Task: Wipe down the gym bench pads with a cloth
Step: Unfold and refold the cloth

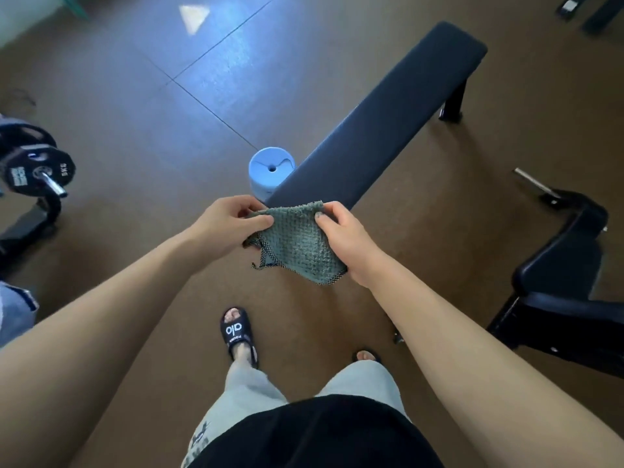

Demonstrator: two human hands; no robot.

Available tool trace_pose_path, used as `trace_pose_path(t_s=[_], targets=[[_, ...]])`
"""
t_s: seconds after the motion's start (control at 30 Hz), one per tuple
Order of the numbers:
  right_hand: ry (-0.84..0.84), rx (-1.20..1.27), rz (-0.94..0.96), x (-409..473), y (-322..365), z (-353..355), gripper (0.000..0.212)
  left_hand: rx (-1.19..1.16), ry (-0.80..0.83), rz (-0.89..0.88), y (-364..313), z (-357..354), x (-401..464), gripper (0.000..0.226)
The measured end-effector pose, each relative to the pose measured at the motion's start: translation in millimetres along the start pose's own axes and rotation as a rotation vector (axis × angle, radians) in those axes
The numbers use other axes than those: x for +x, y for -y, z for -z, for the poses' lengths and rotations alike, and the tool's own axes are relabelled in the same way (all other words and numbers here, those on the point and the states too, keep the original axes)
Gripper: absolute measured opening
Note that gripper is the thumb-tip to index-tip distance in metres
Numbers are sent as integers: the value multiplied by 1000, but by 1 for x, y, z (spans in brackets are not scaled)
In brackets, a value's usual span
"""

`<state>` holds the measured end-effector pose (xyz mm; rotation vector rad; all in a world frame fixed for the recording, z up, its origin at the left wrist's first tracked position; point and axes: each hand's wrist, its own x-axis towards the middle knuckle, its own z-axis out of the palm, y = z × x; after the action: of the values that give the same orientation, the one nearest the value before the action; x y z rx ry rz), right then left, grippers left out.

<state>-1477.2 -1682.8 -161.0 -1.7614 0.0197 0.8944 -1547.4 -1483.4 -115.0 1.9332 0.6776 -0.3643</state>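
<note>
Brown gym floor (135,136) with window glare, weight plates (37,170) at left.

The black slide sandal (237,333) on the person's forward foot bears "alo" in large white letters across its strap, with a smaller white word under it that is too blurred to read. The black weight plate (37,171) on the barbell at the left carries a white "5KG" marking near its rim and a white label block whose print cannot be made out.
</note>
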Motion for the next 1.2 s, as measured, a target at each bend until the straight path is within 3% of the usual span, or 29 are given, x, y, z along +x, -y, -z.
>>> trace_pose_path(t_s=[0.13,0.3,0.47,0.73,0.9,0.97,1.2], targets=[[-26,126,-91,54,27,-69,17,52,70,-6,21,78,74,5],[-57,264,-188,108,64,-120,32,69,172,28,29,148,150,7],[-215,425,-208,177,88,-145,41,111,227,22,26,183,234,5],[-353,474,-276,307,91,-176,37,153,261,33,47,217,363,15],[-496,431,-298,382,85,-195,37,211,336,38,70,224,449,9],[-541,411,-317,418,74,-205,36,247,404,42,85,222,488,5],[-665,304,-362,548,-12,-237,33,394,523,-54,174,198,625,26]])
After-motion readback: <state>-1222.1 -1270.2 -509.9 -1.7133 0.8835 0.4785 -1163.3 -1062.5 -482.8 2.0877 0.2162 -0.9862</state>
